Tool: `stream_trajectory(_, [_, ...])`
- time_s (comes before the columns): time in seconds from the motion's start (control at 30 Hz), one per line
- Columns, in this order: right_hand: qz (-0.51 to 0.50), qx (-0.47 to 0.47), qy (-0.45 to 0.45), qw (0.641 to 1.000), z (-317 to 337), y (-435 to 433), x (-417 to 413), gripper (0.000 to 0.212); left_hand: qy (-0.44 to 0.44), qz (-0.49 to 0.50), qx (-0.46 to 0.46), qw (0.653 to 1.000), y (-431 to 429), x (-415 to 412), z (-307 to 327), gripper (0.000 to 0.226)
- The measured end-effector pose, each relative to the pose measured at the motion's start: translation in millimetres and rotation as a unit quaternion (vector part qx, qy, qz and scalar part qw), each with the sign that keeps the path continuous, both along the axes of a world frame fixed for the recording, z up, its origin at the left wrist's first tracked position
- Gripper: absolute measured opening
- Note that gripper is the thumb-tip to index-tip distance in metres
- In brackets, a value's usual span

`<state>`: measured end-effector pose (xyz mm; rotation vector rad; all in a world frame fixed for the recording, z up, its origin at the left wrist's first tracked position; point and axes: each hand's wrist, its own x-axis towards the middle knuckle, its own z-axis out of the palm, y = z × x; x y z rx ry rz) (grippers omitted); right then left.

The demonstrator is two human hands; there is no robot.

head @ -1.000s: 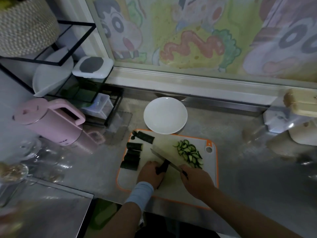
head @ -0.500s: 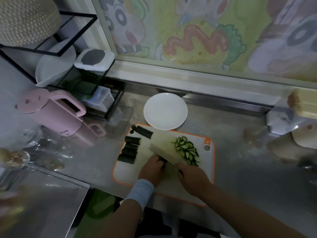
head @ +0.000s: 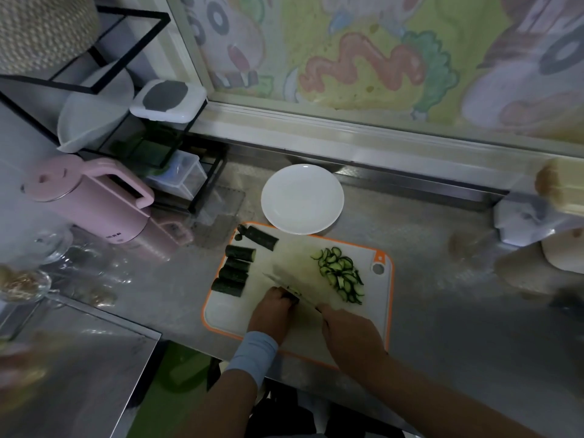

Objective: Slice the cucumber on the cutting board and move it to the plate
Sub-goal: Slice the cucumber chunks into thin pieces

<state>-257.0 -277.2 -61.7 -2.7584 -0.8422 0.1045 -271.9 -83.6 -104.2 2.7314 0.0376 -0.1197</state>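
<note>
A white cutting board (head: 373, 308) with an orange rim lies on the steel counter. Several dark cucumber chunks (head: 235, 268) lie along its left side, and a pile of thin slices (head: 341, 275) lies at the right. My left hand (head: 273, 312) holds down a short cucumber piece (head: 292, 294), mostly hidden under my fingers. My right hand (head: 349, 338) grips the handle of a knife (head: 289, 284) whose blade lies right against that piece. A white plate (head: 301, 199) stands bare just beyond the board.
A pink kettle (head: 91, 200) and a black wire rack (head: 126, 99) with containers stand at the left. Glassware (head: 28, 279) sits at the far left. A white object (head: 531, 216) and a wooden item (head: 561, 188) are at the right. The window ledge runs behind the plate.
The cucumber piece under my left hand has grown shorter as the knife has kept cutting. The view has shifted slightly; both hands stay in the same place on the board.
</note>
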Motion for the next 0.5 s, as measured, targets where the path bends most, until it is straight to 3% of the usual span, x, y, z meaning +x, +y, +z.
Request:
stream_trajectory(0.23, [-0.015, -0.017, -0.002, 1.0, -0.4, -10.0, -4.7, 0.028, 0.019, 0.022, -0.019, 0.999, -1.4, 1.6, 7.1, 0.022])
stream_trajectory(0.3, [-0.024, -0.017, -0.004, 1.0, 3.5, -11.3, -3.6, 0.03, 0.006, 0.074, -0.059, 0.995, -3.7, 1.7, 16.7, 0.021])
stream_trajectory(0.4, [-0.037, -0.034, -0.011, 0.999, 8.7, -11.1, 3.5, 0.034, -0.138, 0.238, -0.157, 0.948, 0.8, 3.4, 35.0, 0.021])
stream_trajectory(0.43, [-0.038, -0.04, -0.012, 0.998, 9.6, -11.0, 6.9, 0.037, -0.182, 0.263, -0.142, 0.937, 4.1, 6.0, 40.9, 0.017])
stream_trajectory(0.5, [-0.033, -0.052, -0.021, 0.998, 11.5, -11.1, 13.8, 0.04, -0.187, 0.225, -0.022, 0.956, 10.0, 17.3, 54.0, 0.016])
